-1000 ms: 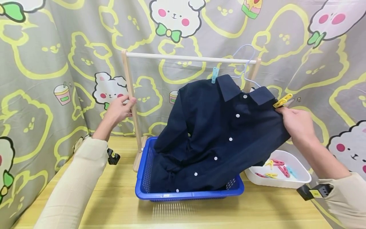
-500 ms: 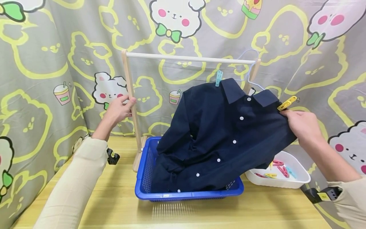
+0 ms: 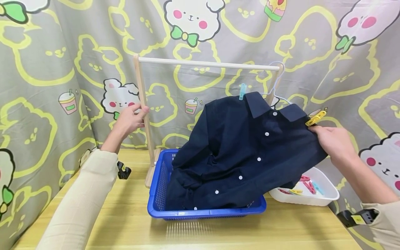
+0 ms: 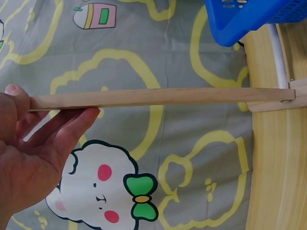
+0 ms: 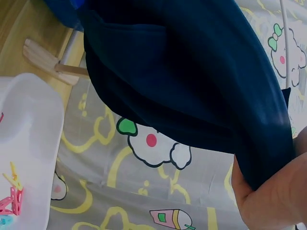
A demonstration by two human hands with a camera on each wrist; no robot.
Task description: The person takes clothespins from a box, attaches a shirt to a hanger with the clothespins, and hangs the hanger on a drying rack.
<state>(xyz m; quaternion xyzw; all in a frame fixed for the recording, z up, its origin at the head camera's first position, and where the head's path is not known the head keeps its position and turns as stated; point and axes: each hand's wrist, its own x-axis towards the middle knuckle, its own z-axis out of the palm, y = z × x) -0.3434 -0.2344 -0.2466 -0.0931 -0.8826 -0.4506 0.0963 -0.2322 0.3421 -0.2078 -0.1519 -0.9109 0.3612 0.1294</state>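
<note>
In the head view, a dark navy button-up shirt (image 3: 234, 149) hangs on a pale blue hanger (image 3: 274, 87), its lower part lying in the blue basket (image 3: 207, 213). My right hand (image 3: 334, 140) grips the shirt at its shoulder, just below a yellow clothespin (image 3: 316, 118). A light blue clothespin (image 3: 242, 92) stands at the other shoulder. The hanger's hook overlaps the right end of the white bar (image 3: 203, 63). My left hand (image 3: 129, 118) holds the wooden post (image 3: 149, 139) of the garment rack, thumb and fingers on opposite sides in the left wrist view.
A white tub (image 3: 304, 199) with several pink, yellow and blue clothespins (image 3: 309, 187) stands right of the basket, partly behind the shirt. All rest on a wooden table (image 3: 125, 222). A patterned curtain (image 3: 200, 31) closes off the back and left side.
My right hand has moved right and slightly down with the shirt and hanger, and the hook has dropped to the bar's right end. My left hand has stayed on the post.
</note>
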